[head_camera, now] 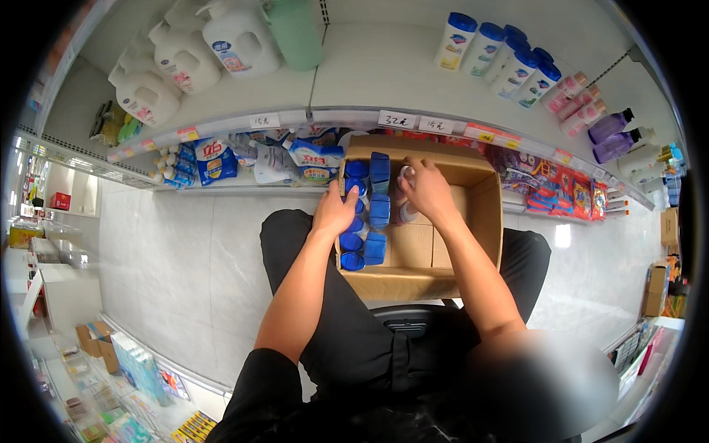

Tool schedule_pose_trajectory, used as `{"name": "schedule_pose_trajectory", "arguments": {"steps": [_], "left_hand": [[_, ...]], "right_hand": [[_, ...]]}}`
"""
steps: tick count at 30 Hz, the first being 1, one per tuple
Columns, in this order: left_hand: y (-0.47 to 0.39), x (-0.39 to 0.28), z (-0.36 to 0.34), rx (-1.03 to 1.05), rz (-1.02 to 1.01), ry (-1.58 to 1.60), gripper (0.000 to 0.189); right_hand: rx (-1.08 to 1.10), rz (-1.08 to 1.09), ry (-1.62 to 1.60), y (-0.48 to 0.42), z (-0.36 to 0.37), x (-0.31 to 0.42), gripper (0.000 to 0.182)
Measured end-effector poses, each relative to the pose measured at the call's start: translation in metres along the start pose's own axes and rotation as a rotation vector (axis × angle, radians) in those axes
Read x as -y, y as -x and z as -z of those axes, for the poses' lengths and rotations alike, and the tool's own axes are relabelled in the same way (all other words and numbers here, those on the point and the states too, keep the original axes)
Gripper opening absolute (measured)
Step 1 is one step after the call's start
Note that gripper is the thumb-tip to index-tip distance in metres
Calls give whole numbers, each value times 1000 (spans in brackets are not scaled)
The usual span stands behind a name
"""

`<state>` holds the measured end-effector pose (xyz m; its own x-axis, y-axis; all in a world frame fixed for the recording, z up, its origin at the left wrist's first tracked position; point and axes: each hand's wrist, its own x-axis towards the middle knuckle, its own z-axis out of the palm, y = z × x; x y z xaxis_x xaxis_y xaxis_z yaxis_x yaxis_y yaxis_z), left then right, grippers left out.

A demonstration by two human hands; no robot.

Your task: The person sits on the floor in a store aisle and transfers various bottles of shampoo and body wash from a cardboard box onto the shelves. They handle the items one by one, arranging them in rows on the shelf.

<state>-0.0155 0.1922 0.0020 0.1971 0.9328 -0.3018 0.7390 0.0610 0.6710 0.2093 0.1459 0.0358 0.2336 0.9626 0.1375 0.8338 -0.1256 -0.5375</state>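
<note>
An open cardboard box [481, 221] sits between the person's knees, with two columns of blue-capped bottles [375, 248] along its left side. My left hand [335, 210] rests on the box's left rim, its thumb by the blue caps; whether it grips one of them cannot be told. Inside the box, my right hand [425, 185] has its fingers around the top of a pinkish bottle [406, 171]. Just below that hand a second pinkish bottle [407, 213] stands on the box floor.
Ahead, a shelf [354, 88] carries white pump jugs [243, 47], blue-capped white bottles [515, 75], pink bottles [565, 91] and purple bottles [616, 145]. Detergent pouches [316, 160] and red packets [573, 191] lie on the lower shelf. Another shelf of goods stands behind at lower left.
</note>
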Motion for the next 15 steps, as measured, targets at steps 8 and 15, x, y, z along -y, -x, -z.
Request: {"name": "schedule_pose_trajectory", "arguments": {"steps": [8,15], "left_hand": [[2,-1,3,32,1,21,62],[1,2,3,55,11,14,62]], "right_hand": [[84,-46,18,-14,3,4,23],[189,-170,73,34,18,16,29]]}}
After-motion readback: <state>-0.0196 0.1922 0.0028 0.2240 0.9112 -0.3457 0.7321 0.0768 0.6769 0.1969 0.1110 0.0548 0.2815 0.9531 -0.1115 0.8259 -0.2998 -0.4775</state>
